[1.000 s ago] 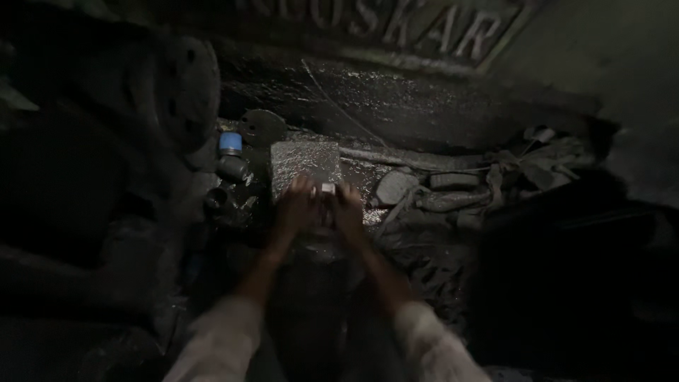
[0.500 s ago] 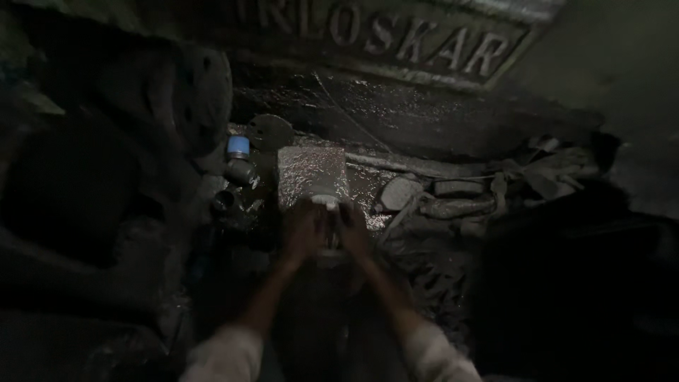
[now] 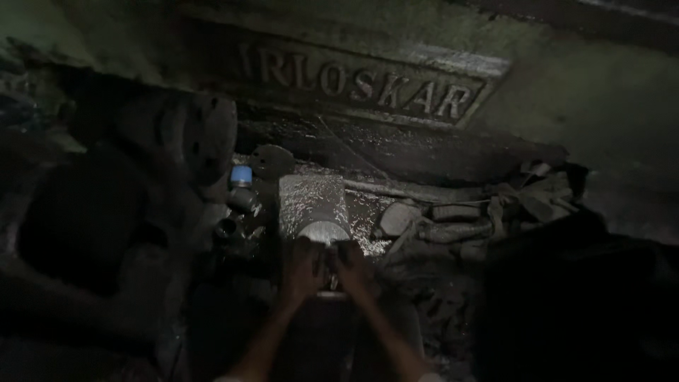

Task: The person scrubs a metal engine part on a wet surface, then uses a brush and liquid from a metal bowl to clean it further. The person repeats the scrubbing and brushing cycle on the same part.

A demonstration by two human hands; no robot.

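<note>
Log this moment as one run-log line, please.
left hand + right hand: together on round metal piece | support: shiny metal block | nearby: blue-capped item | lighting: dim

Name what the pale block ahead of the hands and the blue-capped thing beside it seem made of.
Pale block: probably bare metal, grey with bright speckled glints and flat faces. Blue-capped thing: cap looks like matte plastic with a uniform blue colour; its body is too dark to judge.
</note>
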